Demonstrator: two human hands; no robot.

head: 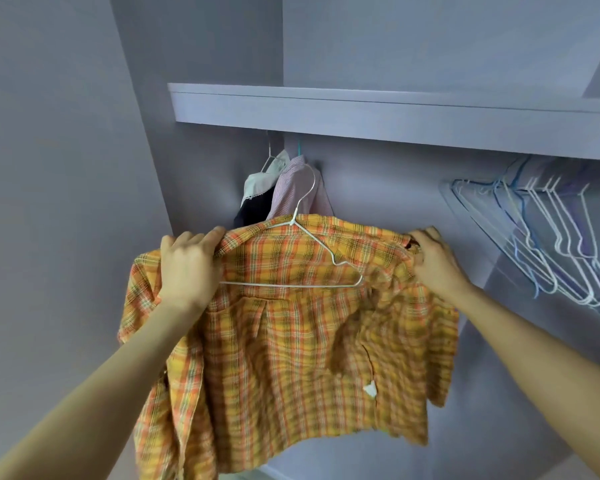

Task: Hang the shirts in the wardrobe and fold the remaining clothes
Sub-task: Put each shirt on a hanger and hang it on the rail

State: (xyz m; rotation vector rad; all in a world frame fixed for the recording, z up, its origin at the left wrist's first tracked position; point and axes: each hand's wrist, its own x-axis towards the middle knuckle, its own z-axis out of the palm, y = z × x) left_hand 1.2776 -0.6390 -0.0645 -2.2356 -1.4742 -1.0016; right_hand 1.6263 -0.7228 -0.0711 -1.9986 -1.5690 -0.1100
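An orange and yellow plaid shirt hangs in front of me, held up inside the wardrobe. A white wire hanger lies partly inside the shirt's neck, its hook pointing up and free of any rail. My left hand grips the shirt's left shoulder. My right hand grips the collar and right shoulder. Behind the shirt, a pink striped shirt and a white and dark garment hang under the shelf.
A lilac shelf runs across the wardrobe above the hanging clothes. Several bare white, blue and purple hangers hang bunched at the right. Lilac wardrobe walls close in at the left and back.
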